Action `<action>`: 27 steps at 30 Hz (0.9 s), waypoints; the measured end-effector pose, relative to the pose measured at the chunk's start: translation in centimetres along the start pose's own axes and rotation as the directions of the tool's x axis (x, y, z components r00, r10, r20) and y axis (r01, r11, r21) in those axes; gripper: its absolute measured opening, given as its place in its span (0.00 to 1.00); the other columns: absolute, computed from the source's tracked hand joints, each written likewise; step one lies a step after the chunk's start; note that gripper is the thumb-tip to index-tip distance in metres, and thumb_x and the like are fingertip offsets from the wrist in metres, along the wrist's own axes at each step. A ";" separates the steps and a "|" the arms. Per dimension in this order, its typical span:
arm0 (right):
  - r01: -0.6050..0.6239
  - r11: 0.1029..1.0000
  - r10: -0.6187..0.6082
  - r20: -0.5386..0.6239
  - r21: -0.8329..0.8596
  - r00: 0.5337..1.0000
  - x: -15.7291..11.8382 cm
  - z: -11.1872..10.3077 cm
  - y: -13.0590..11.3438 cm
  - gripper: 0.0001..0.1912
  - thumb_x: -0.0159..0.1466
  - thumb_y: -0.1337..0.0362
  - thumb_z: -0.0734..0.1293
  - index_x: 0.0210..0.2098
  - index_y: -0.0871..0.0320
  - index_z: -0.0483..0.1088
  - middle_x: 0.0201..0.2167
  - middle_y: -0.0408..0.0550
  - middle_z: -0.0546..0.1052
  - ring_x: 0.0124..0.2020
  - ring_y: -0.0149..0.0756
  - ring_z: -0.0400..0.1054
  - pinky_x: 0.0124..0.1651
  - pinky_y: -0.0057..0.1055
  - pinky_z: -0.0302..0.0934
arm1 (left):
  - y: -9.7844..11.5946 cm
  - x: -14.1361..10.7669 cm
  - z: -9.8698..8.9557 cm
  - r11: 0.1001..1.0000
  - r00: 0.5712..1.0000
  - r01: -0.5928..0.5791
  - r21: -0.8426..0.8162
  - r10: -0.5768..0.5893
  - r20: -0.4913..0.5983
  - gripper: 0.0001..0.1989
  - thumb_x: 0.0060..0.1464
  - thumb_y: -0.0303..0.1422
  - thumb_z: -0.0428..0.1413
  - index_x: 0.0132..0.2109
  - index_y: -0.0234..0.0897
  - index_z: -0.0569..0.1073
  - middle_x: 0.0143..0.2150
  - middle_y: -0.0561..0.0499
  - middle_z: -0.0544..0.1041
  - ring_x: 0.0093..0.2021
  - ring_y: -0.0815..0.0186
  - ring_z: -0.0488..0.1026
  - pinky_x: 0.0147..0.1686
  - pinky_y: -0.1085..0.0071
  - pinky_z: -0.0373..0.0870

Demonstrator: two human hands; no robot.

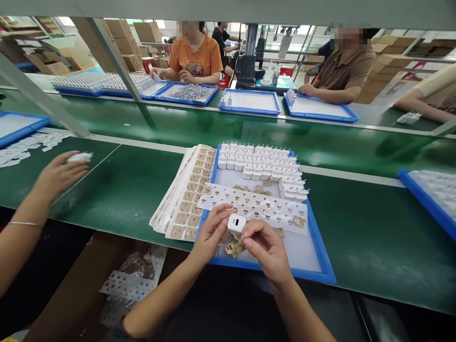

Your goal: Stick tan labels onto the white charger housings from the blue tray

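Observation:
A small white charger with dark port openings is held between my two hands, above a blue-rimmed tray. Its left side is gripped by the fingers of my left hand. My right hand pinches the right side. Rows of white chargers with upright prongs fill the tray's far part. A perforated white sheet lies across the tray's middle, with brown backing scraps below it. Left of the tray is a stack of sticker sheets.
At the left, another person's hand holds a white charger near loose white pieces. Another tray stands at the right edge. Behind a metal frame, people sit by more trays. Used sheets lie below the table edge.

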State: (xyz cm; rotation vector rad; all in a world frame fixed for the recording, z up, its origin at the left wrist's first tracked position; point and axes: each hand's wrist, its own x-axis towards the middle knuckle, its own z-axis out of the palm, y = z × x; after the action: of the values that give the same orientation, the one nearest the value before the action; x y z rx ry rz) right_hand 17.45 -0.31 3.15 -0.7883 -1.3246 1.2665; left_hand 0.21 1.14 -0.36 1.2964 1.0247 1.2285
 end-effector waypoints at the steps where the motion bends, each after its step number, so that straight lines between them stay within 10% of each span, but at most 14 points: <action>1: -0.015 1.000 0.015 -0.021 0.007 1.000 -0.1 0.0 0.2 0.06 0.65 0.59 0.69 0.34 0.53 0.72 0.29 0.43 0.71 0.27 0.32 0.66 0.29 0.29 0.64 | 0.0 -0.2 0.0 0.997 0.999 -0.046 0.058 0.046 0.002 0.17 0.65 0.44 0.53 0.52 0.43 0.80 0.59 0.44 0.75 0.63 0.53 0.67 0.65 0.56 0.63; 8: -0.077 0.997 0.079 -0.089 0.021 0.993 -0.6 0.2 1.1 0.08 0.64 0.56 0.70 0.34 0.53 0.71 0.30 0.44 0.72 0.28 0.34 0.67 0.31 0.30 0.66 | -0.8 -0.9 -0.5 0.998 0.997 0.023 -0.051 -0.019 0.081 0.23 0.57 0.38 0.64 0.59 0.44 0.75 0.60 0.43 0.76 0.60 0.52 0.72 0.54 0.60 0.75; 27: -0.145 0.977 0.103 -0.252 -0.156 0.962 0.3 0.5 -0.3 0.03 0.65 0.62 0.70 0.35 0.54 0.73 0.31 0.43 0.74 0.35 0.35 0.70 0.39 0.30 0.66 | 1.8 -1.2 0.0 0.764 0.875 -0.462 0.450 0.475 0.091 0.25 0.57 0.26 0.62 0.60 0.44 0.70 0.50 0.45 0.80 0.50 0.58 0.76 0.51 0.61 0.75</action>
State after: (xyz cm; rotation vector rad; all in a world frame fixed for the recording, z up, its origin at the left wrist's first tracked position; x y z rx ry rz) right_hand 16.97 -0.23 3.56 -1.1288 -1.2109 1.1195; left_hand -0.01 -0.19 1.27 2.0091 1.0879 1.4239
